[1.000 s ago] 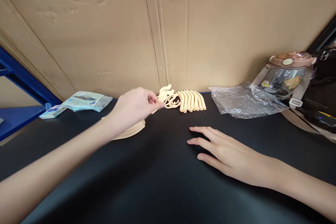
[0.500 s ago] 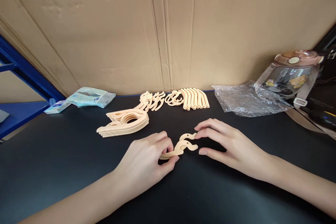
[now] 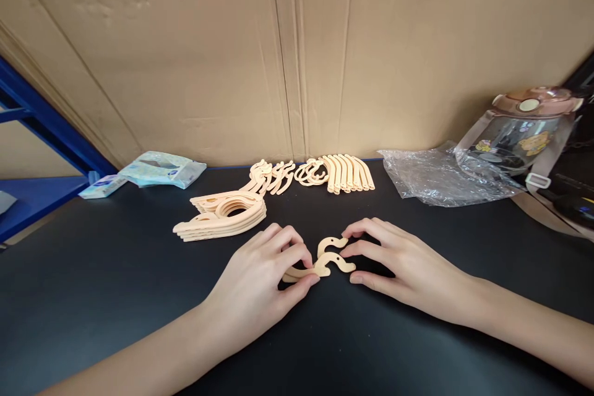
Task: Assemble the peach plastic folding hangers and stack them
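Observation:
Two small pale wooden hook pieces lie on the black table between my hands. My left hand pinches the left end of the lower piece between thumb and fingers. The fingertips of my right hand press on the right ends of the pieces. Further back sit a stack of wooden hanger bodies, a cluster of small hook pieces and a row of curved wooden arms.
A cardboard wall closes the back. Tissue packs lie at the back left beside a blue rack. Crumpled clear plastic, a clear bottle with a brown lid and a dark bag are at the right.
My left hand came back from the far pile of hook pieces, bringing pieces to the table's middle. My right hand slid over to touch them. The view shifted slightly.

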Demonstrator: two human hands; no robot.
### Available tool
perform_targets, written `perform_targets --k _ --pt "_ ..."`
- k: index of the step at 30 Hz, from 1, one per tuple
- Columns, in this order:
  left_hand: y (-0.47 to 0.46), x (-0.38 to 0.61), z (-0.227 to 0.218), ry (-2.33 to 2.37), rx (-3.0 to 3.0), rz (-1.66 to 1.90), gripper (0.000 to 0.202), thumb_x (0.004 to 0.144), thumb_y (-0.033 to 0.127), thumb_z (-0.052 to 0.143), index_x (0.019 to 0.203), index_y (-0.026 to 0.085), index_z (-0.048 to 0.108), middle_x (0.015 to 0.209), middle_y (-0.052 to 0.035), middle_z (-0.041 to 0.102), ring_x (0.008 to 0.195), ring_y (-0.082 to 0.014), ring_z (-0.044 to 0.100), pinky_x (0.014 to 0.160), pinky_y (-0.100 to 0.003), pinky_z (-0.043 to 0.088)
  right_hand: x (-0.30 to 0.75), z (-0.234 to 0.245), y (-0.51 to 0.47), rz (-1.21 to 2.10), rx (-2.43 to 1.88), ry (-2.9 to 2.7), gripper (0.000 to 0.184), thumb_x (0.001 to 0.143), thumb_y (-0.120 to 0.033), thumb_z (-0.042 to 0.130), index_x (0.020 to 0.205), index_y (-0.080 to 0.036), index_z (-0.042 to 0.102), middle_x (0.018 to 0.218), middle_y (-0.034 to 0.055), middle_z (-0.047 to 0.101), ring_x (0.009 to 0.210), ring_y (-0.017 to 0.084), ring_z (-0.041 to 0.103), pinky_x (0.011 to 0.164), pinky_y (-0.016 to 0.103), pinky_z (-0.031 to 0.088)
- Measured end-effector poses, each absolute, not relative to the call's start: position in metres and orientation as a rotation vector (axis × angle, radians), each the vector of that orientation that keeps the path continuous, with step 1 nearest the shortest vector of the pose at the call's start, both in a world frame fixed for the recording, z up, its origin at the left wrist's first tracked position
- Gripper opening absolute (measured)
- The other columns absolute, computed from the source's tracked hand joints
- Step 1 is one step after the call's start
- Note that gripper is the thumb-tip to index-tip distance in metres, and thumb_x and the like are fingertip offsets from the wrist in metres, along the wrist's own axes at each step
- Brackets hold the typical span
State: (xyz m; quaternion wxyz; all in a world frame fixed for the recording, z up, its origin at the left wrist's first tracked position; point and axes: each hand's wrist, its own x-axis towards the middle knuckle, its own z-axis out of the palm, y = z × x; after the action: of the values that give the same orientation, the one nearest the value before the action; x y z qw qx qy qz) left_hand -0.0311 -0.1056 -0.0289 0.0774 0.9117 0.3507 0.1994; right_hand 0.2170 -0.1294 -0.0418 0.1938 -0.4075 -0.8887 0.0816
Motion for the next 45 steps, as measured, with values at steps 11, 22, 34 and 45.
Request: perform_targets --k 11,22,34,45 --pt "-0.107 -0.029 -0.036 1.005 2.664 0.511 0.010 0.089 0.024 0.056 0.099 0.023 0.055 0.097 0.0005 0.062 0.084 -0.0182 0.053 0.073 -0.031 0.041 0.215 -0.041 -0.128 0.195 -1.185 -2.413 0.010 0.094 -0.024 0.050 0.092 -0.022 0.060 0.100 0.0031 0.062 0.085 0.016 0.059 0.078 0.032 0.045" --pt "-0.105 -0.028 -0.038 1.018 2.639 0.519 0.009 0.091 0.019 0.051 0.094 0.024 0.057 0.090 0.0015 0.061 0.080 -0.0171 0.053 0.069 -0.030 0.040 0.215 -0.042 -0.127 0.168 -1.163 -2.405 0.009 0.096 -0.023 0.049 0.093 -0.021 0.057 0.095 0.0019 0.063 0.082 0.015 0.058 0.076 0.031 0.043" --pt "-0.104 -0.032 -0.033 1.047 2.619 0.519 0.011 0.090 0.031 0.055 0.099 0.024 0.057 0.094 -0.0002 0.062 0.084 -0.0189 0.054 0.072 -0.031 0.042 0.219 -0.035 -0.129 0.183 -1.193 -2.366 0.015 0.096 -0.029 0.047 0.105 -0.024 0.059 0.105 0.0058 0.063 0.092 0.019 0.060 0.079 0.034 0.048" --pt "-0.098 -0.038 -0.029 1.007 2.608 0.495 0.011 0.083 0.027 0.064 0.090 0.022 0.057 0.098 -0.0004 0.061 0.086 -0.0194 0.053 0.076 -0.033 0.042 0.202 0.003 -0.055 -0.370 -1.126 -2.530 0.019 0.096 -0.023 0.047 0.098 -0.018 0.065 0.101 0.0080 0.063 0.091 0.020 0.060 0.085 0.035 0.045"
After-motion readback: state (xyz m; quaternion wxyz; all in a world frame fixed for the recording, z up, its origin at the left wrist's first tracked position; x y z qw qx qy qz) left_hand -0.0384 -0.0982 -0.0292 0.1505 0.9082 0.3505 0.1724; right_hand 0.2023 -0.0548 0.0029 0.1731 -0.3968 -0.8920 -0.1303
